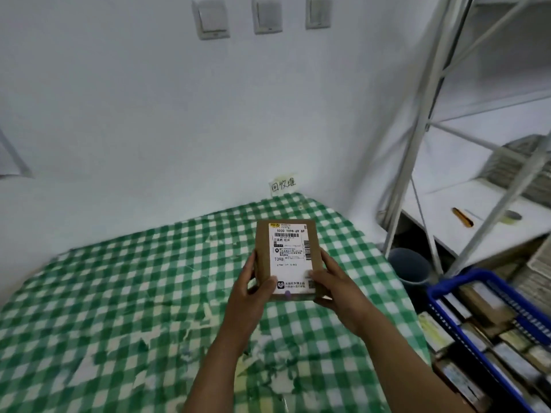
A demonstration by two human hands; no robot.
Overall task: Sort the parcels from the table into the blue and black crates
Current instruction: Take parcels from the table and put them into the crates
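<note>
Wall (pixel 119 114), plain and white, fills the upper half of the view. Below it lies the counter (pixel 119 293), covered by a green-and-white checked cloth that is scuffed and torn in patches near the front. To the right stands a grey metal rack (pixel 423 126) with slanted braces and pale shelves.

On the floor at the lower right, just beside the counter's edge, sits the blue crate (pixel 459 280). It is packed with boxes (pixel 483 305), most of them standing on edge in rows. A grey bucket (pixel 411 266) stands between the rack's post and the crate.

The parcel (pixel 262 242), a brown cardboard box, is held over the right part of the counter with its white shipping label (pixel 292 257) facing up. 2 hands grip its near end. The left hand (pixel 250 290) wraps the left edge, thumb on the label. The right hand (pixel 337 287) wraps the right edge, thumb on top as well. The fingers of both hands are clamped on the box. Whether its far end touches the cloth cannot be told.

3 switches (pixel 267 16) sit in a row high on the wall. A handwritten note (pixel 283 184) is stuck to the wall just above the counter's far edge. On a low rack shelf lie an orange-handled cutter (pixel 462 217) and, near it, a roll of tape (pixel 511 217).
</note>
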